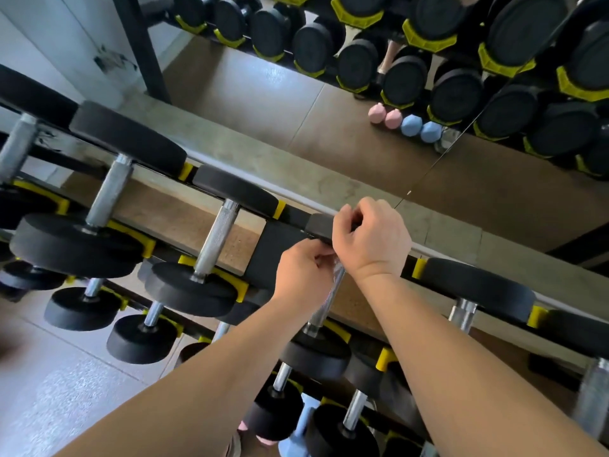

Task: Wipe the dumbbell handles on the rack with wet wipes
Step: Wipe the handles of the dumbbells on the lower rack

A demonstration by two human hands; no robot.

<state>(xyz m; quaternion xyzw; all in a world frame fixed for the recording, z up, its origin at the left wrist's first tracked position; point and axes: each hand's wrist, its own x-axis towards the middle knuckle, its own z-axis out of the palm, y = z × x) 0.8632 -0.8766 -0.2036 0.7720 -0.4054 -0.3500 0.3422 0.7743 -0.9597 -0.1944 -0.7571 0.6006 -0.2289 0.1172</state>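
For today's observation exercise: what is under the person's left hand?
The left hand grips a knurled silver dumbbell handle, its lower part showing. The right hand holds the black round head above. Any wet wipe beneath is hidden.

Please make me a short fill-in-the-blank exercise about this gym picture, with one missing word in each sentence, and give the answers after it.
1. The left hand grips a handle on the ___ tier of the rack.
2. The right hand holds the ___ head at that handle's far end.
3. The rack's cradles are ___.
4. In the mirror, two ___ dumbbells stand beside two blue ones.

Answers: top; black; yellow; pink
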